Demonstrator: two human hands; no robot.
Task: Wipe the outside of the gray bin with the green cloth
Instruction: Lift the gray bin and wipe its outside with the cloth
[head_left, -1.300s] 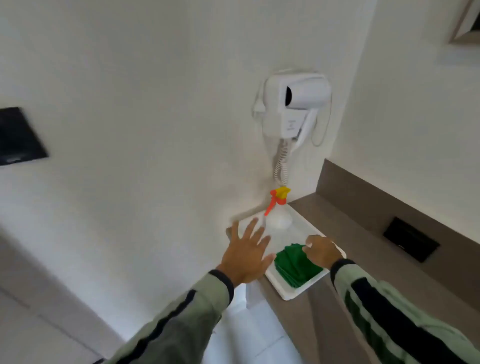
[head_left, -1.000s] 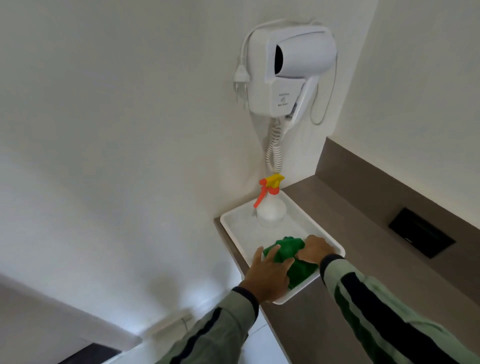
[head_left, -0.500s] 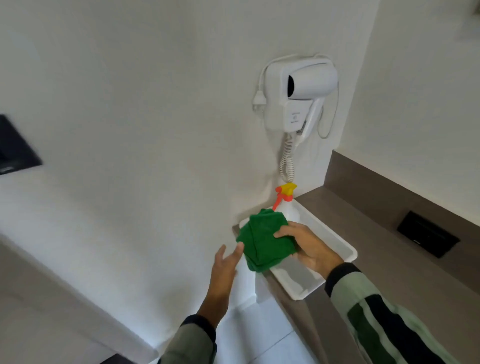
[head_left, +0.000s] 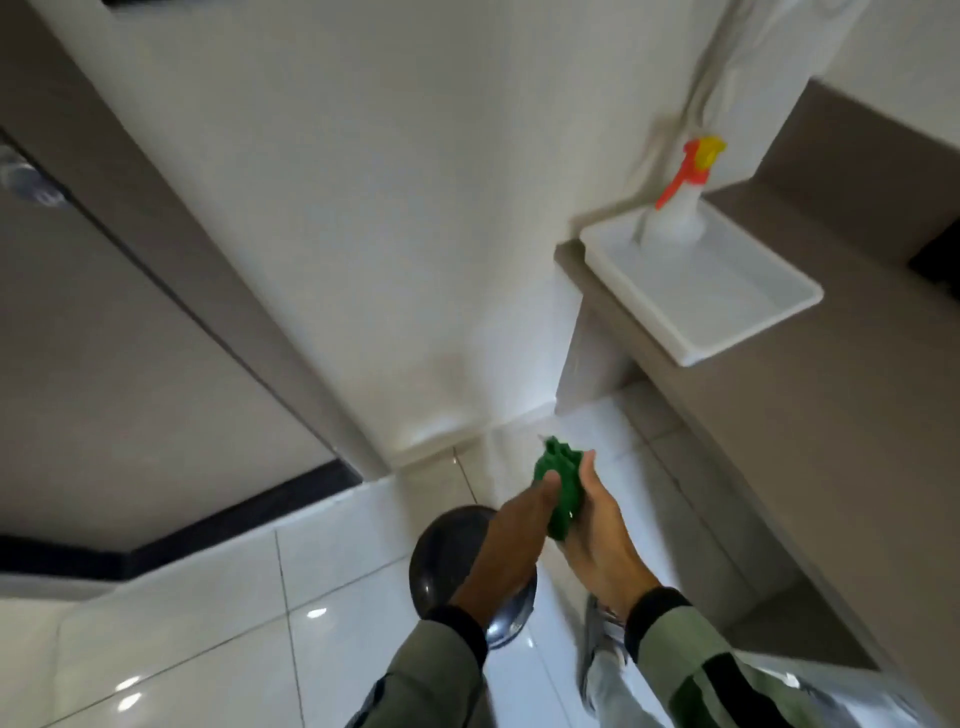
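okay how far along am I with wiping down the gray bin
Done: the green cloth is off the white tray, where only the spray bottle stands. In hand: the cloth is pressed between your left hand and right hand, above the floor. Left: all the wiping; the gray bin sits on the tiles below your left arm, and the cloth is not touching it.

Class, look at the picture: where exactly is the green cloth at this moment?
In the head view, the green cloth sits low and right of centre, pressed between the left hand and right hand, above the gray bin on the floor.
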